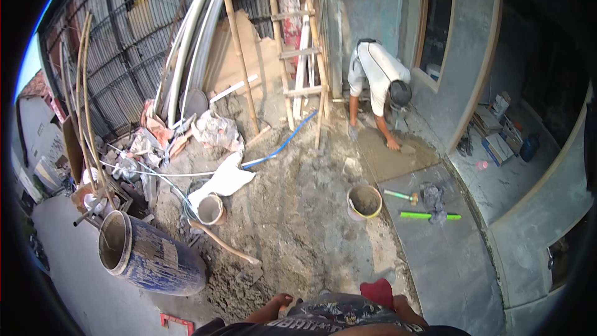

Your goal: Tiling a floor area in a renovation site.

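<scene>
At the lower edge, my left hand (279, 302) is held low beside my patterned dark shirt (342, 312). Its fingers are small and partly turned away, and no held thing shows. My right hand (401, 304) is at my other side, against a dark red cloth-like thing (377, 292) that it seems to grip; its fingers are mostly hidden. Ahead to the right, a co-worker (379, 71) bends over and presses one hand to wet mortar (401, 155). Closer to me, a hammer (400, 196), a bright green level (430, 216) and a crumpled plastic bag (433, 198) lie on grey tile (444, 255).
A mortar bucket (364, 202) stands beside the tile, another bucket (211, 210) by a white sack (224, 180). A long-handled hoe (227, 244) lies near a blue drum (155, 258). A bamboo ladder (300, 43) leans at the back. Rubble and bags cover the left ground.
</scene>
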### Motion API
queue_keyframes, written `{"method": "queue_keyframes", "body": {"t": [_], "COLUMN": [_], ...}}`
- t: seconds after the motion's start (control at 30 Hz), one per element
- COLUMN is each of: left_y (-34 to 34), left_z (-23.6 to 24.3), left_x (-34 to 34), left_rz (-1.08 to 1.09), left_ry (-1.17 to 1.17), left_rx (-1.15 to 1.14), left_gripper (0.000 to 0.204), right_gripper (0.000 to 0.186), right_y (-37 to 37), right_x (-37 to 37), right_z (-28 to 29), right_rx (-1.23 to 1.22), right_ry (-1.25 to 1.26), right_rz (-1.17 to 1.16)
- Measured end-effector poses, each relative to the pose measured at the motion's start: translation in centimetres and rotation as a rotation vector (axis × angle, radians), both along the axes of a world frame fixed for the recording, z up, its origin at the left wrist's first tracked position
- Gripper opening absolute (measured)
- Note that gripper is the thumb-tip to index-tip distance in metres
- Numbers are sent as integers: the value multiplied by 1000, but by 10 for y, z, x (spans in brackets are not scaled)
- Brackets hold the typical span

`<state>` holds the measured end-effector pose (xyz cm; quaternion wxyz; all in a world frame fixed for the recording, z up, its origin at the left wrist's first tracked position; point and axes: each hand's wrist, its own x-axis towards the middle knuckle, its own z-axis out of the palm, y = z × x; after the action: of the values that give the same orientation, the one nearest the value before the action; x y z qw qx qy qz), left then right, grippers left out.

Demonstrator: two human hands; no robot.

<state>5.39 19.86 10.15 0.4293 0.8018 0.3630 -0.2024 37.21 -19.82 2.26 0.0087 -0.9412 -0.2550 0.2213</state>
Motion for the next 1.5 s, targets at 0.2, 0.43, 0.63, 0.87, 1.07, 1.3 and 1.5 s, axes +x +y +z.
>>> {"method": "queue_keyframes", "body": {"t": [0.2,0.43,0.63,0.87,1.07,1.3,1.5], "left_y": [159,133,134,141,65,9,-8], "left_z": [326,365,360,336,46,-27,-55], "left_x": [55,54,64,65,11,3,-55], "left_rz": [31,10,39,-6,-229,98,108], "left_ry": [-663,-795,-770,-693,-468,-35,-37], "left_rx": [404,449,412,342,84,-204,-186], "left_gripper": [32,31,31,30,30,30,26], "right_gripper": [41,37,33,31,30,29,22], "right_y": [44,82,88,60,10,-56,-26], "right_x": [29,62,67,26,-7,-43,-79], "right_z": [46,51,47,28,-37,-59,18], "right_rx": [115,189,185,106,-96,565,-140], "right_ry": [26,-30,-21,28,1,703,188], "right_rz": [-139,-127,-113,-128,4,-1087,134]}}
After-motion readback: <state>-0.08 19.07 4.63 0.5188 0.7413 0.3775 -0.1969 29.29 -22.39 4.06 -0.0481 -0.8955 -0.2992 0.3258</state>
